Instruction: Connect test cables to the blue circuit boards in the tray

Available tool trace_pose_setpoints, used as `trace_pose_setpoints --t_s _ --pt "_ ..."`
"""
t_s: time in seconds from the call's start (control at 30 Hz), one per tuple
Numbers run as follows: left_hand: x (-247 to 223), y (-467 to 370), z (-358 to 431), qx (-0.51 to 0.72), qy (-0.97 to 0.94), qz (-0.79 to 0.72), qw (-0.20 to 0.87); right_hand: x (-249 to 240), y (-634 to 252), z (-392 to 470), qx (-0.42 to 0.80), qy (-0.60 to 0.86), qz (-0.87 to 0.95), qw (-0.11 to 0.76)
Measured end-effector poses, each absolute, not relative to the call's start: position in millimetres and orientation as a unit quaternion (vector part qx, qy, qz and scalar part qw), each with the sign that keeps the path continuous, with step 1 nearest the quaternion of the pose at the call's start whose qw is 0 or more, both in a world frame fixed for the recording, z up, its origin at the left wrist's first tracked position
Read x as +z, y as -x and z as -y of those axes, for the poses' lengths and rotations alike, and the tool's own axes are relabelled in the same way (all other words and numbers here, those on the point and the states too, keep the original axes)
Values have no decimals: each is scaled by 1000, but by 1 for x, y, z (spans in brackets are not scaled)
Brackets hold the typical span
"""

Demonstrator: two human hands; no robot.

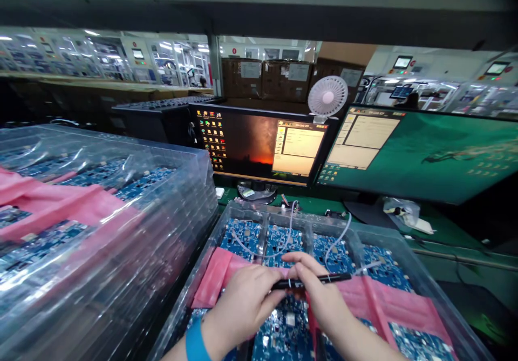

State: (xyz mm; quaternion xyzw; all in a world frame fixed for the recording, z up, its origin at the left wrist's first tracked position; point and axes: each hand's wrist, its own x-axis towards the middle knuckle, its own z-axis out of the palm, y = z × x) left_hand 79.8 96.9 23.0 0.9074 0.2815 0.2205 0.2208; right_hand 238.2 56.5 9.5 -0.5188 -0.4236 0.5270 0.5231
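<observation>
A slim black marker (340, 277) lies crosswise over the tray, between my two hands. My left hand (249, 299), with a blue band on its wrist, is closed around the marker's left part. Against it, my right hand (313, 288) is closed at the middle of the marker; its fingertips are partly hidden. Below both hands is a clear plastic tray (429, 266) of blue circuit boards (283, 239) in compartments. A strip of pink foam sheet (408, 307) crosses the boards, partly covered by my hands. Thin white cables (291, 223) curve up from the boards.
A tall stack of clear trays (178, 215) with boards and pink sheet stands at the left. Behind are a left monitor (251, 145), a right monitor (429, 150) and a small white fan (327, 96). A plastic bag (400, 210) lies on the green bench. A shelf beam (259, 15) runs overhead.
</observation>
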Motion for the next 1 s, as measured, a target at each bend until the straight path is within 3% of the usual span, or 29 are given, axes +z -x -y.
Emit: trace_pose_setpoints --t_s 0.2,0.33,0.43,0.5,0.6,0.7,0.77,1.0 --pt "43 -81 -83 250 -895 -215 300 -4 -225 -42 508 399 514 565" --pt "41 -80 -86 219 -886 -226 340 -8 -228 -47 512 401 513 561" --pt "30 -75 -101 218 -873 -289 327 -7 -232 -53 565 395 503 522" --pt "20 -68 -118 240 -835 -414 273 -5 -234 -55 569 401 517 498" --pt "5 -57 -146 235 -738 -608 172 -1 -232 -57 422 429 686 409" --pt "-8 -53 -169 178 -716 -660 143 -4 -222 -64 199 393 857 269" --pt "-12 -55 -178 134 -715 -673 135 -11 -213 -73 125 381 891 214" --pt "-10 -65 -195 50 -727 -677 99 -36 -195 -91 55 426 881 201"
